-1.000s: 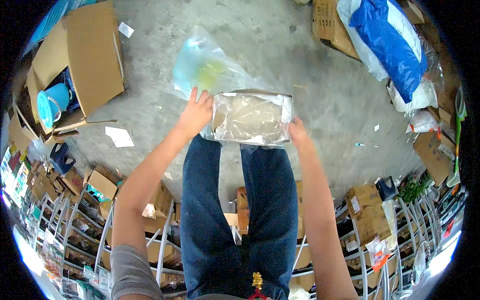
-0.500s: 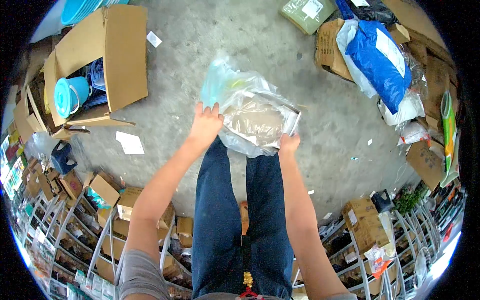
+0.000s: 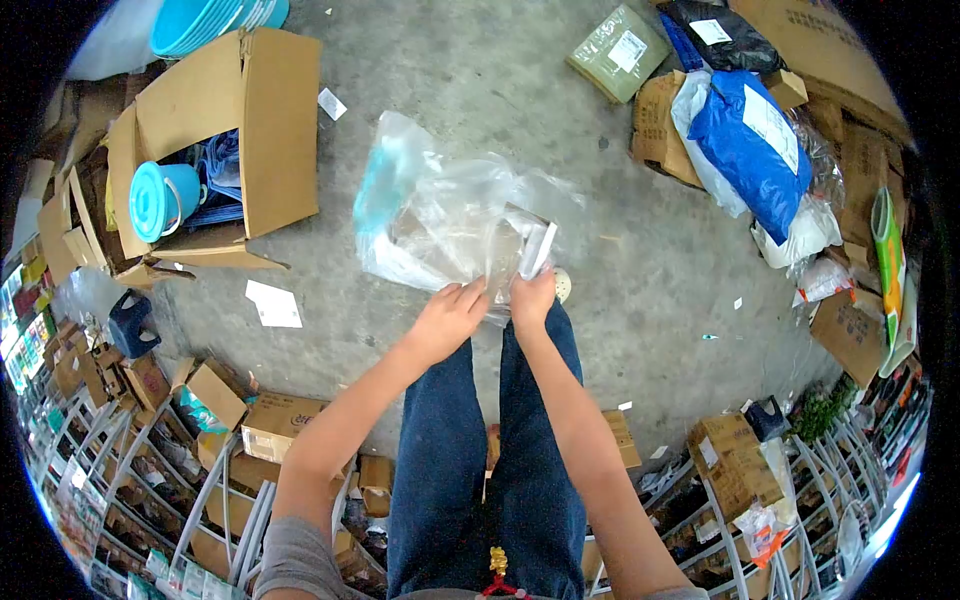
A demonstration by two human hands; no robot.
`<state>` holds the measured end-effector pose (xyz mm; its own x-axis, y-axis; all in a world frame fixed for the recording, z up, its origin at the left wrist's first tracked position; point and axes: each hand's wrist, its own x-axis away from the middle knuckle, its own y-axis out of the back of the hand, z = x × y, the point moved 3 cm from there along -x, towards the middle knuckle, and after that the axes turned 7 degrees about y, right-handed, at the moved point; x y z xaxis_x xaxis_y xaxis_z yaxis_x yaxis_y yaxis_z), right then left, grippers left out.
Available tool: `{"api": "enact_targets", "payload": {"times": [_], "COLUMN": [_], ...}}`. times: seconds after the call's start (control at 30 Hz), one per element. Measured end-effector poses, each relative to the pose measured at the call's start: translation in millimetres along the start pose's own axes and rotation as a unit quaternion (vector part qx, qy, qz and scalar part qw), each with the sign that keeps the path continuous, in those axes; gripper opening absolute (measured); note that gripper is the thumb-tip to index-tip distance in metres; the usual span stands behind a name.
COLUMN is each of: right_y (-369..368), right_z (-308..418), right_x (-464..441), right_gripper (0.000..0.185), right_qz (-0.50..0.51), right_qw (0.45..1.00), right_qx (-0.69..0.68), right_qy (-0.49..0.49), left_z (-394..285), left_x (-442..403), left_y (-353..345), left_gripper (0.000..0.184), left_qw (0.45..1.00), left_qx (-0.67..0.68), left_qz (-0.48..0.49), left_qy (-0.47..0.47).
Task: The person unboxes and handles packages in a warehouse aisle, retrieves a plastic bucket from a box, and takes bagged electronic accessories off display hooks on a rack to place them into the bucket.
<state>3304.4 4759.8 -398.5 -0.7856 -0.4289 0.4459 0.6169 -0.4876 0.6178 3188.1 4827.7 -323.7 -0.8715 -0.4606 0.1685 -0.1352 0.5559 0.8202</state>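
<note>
A clear plastic bag [image 3: 390, 240] with a light blue patch at its left end spreads out in front of my legs. Inside or beneath its film lies a flat brown package, whose pale edge [image 3: 538, 250] shows at the right. My left hand [image 3: 452, 318] pinches the bag's near edge with bent fingers. Close beside it, my right hand [image 3: 532, 298] grips the near right corner of the package and the film around it. Folds of plastic hide much of the package.
An open carton [image 3: 282, 135] with a light blue bucket [image 3: 155, 202] stands at the left. Blue [image 3: 750, 150] and green [image 3: 620, 52] wrapped parcels lie at the upper right. Metal racks [image 3: 225, 500] with boxes run along the bottom. White paper [image 3: 273, 304] lies on the floor.
The package has turned and the loose plastic now covers more of it. My left hand has moved right and nearer to me, close to my right hand, which has shifted left.
</note>
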Motion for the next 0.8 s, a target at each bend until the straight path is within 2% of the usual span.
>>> {"api": "enact_targets", "payload": {"times": [0.03, 0.1, 0.13, 0.17, 0.23, 0.27, 0.3, 0.33, 0.37, 0.43, 0.47, 0.53, 0.57, 0.63, 0.67, 0.7, 0.73, 0.77, 0.8], "right_y": [-5.1, -12.1, -16.2, -15.4, -11.8, -5.2, 3.7, 18.5, 29.4, 29.9, 32.1, 29.2, 32.8, 33.3, 34.1, 36.3, 43.2, 49.6, 49.3], "right_z": [2.6, 6.1, -4.9, -14.5, -30.6, -34.5, -33.2, -19.0, -0.7, -24.7, -37.0, -51.1, -56.4, -43.5, -43.8, -33.3, -26.6, -23.7, -27.9], "right_x": [-1.6, -5.9, -11.9, -16.0, -23.2, -26.6, -27.1, -25.8, -19.6, -23.0, -25.5, -20.7, -19.5, -11.1, -10.2, -8.1, -10.8, -14.6, -22.6], "right_gripper": [0.027, 0.027, 0.028, 0.028, 0.031, 0.03, 0.03, 0.034, 0.036, 0.034, 0.034, 0.029, 0.029, 0.028, 0.032, 0.032, 0.034, 0.035, 0.023], "right_qz": [0.0, -0.039, -0.024, -0.023, 0.04, 0.034, 0.027, 0.058, 0.062, 0.069, 0.071, 0.101, 0.104, 0.247, 0.24, 0.24, 0.173, 0.101, 0.108], "right_qw": [1.0, 0.999, 0.996, 0.996, 0.965, 0.953, 0.939, 0.956, 0.921, 0.887, 0.887, 0.731, 0.732, 0.582, 0.62, 0.621, 0.749, 0.852, 0.89], "right_qx": [-0.001, -0.009, -0.087, -0.087, -0.247, -0.285, -0.321, -0.255, -0.341, -0.378, -0.377, -0.547, -0.545, -0.66, -0.638, -0.637, -0.534, -0.414, -0.315], "right_qy": [0.001, 0.013, -0.02, -0.02, -0.081, -0.099, -0.118, -0.133, -0.176, -0.257, -0.255, -0.395, -0.394, -0.406, -0.389, -0.389, -0.354, -0.306, -0.313], "left_z": [4.8, 25.0, 42.2, 61.8, 86.2, 93.0, 101.6, 107.9, 111.1, 108.7, 107.7, 102.4, 99.6, 92.1, 89.1, 85.6, 82.5, 79.3, 75.9], "left_x": [4.3, 18.9, 22.0, 24.6, 30.3, 32.0, 35.2, 38.3, 38.8, 37.2, 36.0, 29.2, 26.4, 18.7, 16.1, 13.6, 10.3, 7.4, 6.4], "left_y": [3.7, 17.2, 28.8, 41.9, 69.5, 76.9, 81.6, 83.8, 84.5, 86.8, 86.8, 84.3, 83.8, 82.8, 81.2, 79.8, 79.3, 80.0, 81.4], "left_gripper": [0.022, 0.024, 0.024, 0.024, 0.022, 0.022, 0.018, 0.014, 0.014, 0.017, 0.017, 0.018, 0.018, 0.019, 0.019, 0.019, 0.019, 0.019, 0.018], "left_qw": [1.0, 0.996, 0.987, 0.971, 0.946, 0.945, 0.933, 0.917, 0.916, 0.937, 0.937, 0.939, 0.937, 0.938, 0.938, 0.94, 0.942, 0.941, 0.938], "left_qx": [0.017, -0.043, -0.042, -0.041, -0.021, -0.023, -0.01, 0.002, 0.002, 0.001, 0.001, 0.038, 0.038, 0.085, 0.086, 0.102, 0.117, 0.117, 0.138], "left_qz": [-0.007, -0.066, -0.101, -0.135, -0.18, -0.181, -0.161, -0.139, -0.142, -0.221, -0.223, -0.22, -0.222, -0.227, -0.228, -0.229, -0.231, -0.232, -0.232], "left_qy": [0.015, 0.048, 0.12, 0.191, 0.269, 0.272, 0.323, 0.373, 0.375, 0.269, 0.27, 0.263, 0.265, 0.247, 0.248, 0.232, 0.215, 0.216, 0.217]}}
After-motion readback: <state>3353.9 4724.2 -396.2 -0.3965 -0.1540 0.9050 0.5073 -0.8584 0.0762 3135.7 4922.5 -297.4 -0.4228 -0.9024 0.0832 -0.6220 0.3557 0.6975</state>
